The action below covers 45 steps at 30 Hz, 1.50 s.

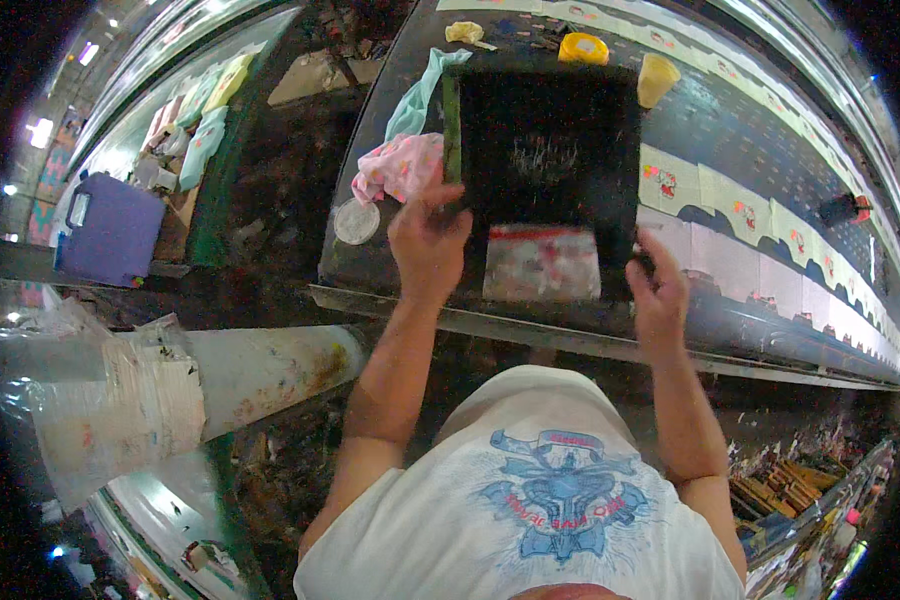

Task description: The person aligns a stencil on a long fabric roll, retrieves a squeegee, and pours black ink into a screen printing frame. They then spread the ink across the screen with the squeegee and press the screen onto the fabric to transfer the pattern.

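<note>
A dark rectangular screen-printing frame (pixel 550 115) is in front of me, over the near edge of a long dark table. A pale, red-stained patch (pixel 542 265) shows at its near end. My left hand (pixel 432 245), slightly blurred, grips the frame's left side with thumb and fingers. On the opposite side, my right hand (pixel 660 287) has its curled fingers at the frame's right edge. Close to my left hand lie a crumpled pink cloth (pixel 400 165) and a round whitish lid (pixel 356 222). What lies beneath the frame is hidden.
Rows of printed pale fabric pieces (pixel 720 195) run along the table (pixel 710 110). Beyond the frame stand a yellow tub (pixel 583 48) and a yellow cup (pixel 657 80). A mint cloth (pixel 425 95) lies left. A purple case (pixel 113 228) and a plastic-wrapped roll (pixel 260 375) are farther left.
</note>
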Each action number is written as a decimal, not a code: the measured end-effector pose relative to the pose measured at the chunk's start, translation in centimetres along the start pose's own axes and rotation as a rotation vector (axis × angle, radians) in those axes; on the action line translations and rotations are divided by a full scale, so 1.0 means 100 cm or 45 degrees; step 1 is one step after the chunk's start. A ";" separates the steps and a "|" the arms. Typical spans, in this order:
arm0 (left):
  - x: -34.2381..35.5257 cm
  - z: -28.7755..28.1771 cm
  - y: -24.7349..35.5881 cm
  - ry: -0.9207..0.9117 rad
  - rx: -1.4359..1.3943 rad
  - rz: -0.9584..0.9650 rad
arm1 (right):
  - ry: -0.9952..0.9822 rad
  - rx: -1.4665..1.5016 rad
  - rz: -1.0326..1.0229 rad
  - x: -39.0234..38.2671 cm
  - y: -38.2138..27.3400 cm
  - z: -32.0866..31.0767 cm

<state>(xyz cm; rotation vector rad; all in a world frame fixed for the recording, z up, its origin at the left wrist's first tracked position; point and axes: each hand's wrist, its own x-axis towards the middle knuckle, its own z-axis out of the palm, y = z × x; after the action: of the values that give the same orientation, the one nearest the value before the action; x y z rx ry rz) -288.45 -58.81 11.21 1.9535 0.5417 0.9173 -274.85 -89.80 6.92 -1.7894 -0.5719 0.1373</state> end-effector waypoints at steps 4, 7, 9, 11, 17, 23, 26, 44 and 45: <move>0.066 -0.008 0.004 0.037 -0.166 0.227 | -0.045 0.205 -0.151 0.047 -0.027 0.009; 0.087 -0.009 0.008 0.030 -0.123 0.177 | -0.143 0.322 0.010 0.056 -0.050 0.015; 0.080 -0.016 -0.024 -0.049 0.069 0.184 | -0.145 0.312 0.025 0.044 -0.033 0.025; 0.057 -0.012 -0.047 -0.093 0.214 0.192 | -0.165 0.377 0.106 0.022 0.008 0.042; -0.028 0.000 -0.110 -0.156 -0.135 -0.231 | -0.327 0.336 0.402 -0.029 0.045 0.056; -0.029 -0.002 -0.132 -0.190 -0.167 -0.210 | -0.312 0.384 0.532 -0.033 0.045 0.064; -0.027 -0.002 -0.139 -0.184 -0.243 -0.245 | -0.318 0.356 0.447 -0.030 0.045 0.069; -0.029 0.001 -0.151 -0.206 -0.295 -0.458 | -0.358 -0.009 0.527 -0.021 0.066 0.069; -0.031 0.002 -0.154 -0.194 -0.293 -0.427 | -0.361 -0.016 0.511 -0.020 0.066 0.067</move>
<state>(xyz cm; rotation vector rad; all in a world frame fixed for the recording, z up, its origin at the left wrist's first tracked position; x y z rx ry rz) -290.55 -53.08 -3.32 1.6458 0.6226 0.5861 -277.15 -86.04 -1.64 -1.8928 -0.4045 0.6724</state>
